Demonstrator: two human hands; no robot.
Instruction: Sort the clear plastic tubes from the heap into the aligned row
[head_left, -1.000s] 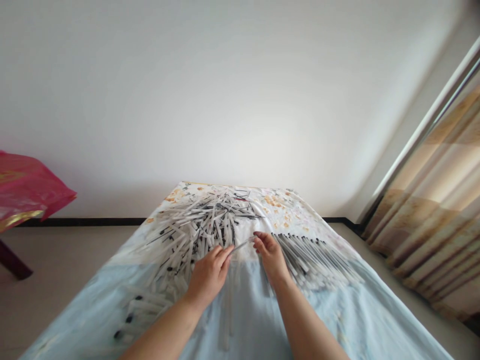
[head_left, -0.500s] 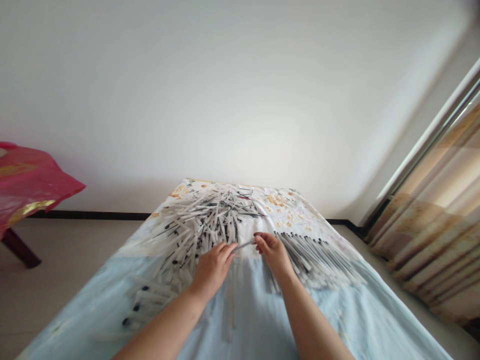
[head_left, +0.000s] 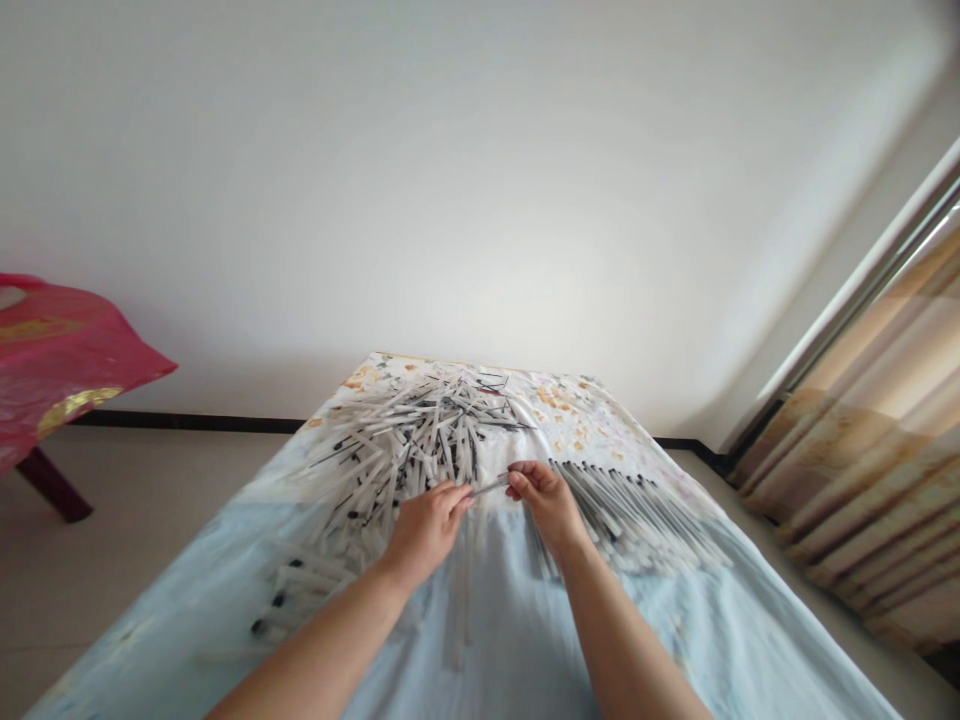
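My left hand [head_left: 425, 527] and my right hand [head_left: 546, 503] hold the two ends of one thin white stick [head_left: 489, 487] between pinched fingers, just above a cloth-covered table [head_left: 675, 640]. A loose heap of white and black sticks [head_left: 397, 450] lies beyond and left of my left hand. To the right of my right hand, a neat row of like sticks [head_left: 637, 510] lies side by side. Several more sticks lie on the cloth between my forearms [head_left: 465, 610].
The cloth is pale blue with a floral print at its far end [head_left: 555, 400]. A red cloth on a table [head_left: 52, 350] stands at the left. A beige curtain [head_left: 877, 450] hangs at the right. A white wall [head_left: 450, 200] lies behind.
Both hands stay pinched on the stick and have barely moved. The view has shifted a little, so the red cloth shows more at the left.
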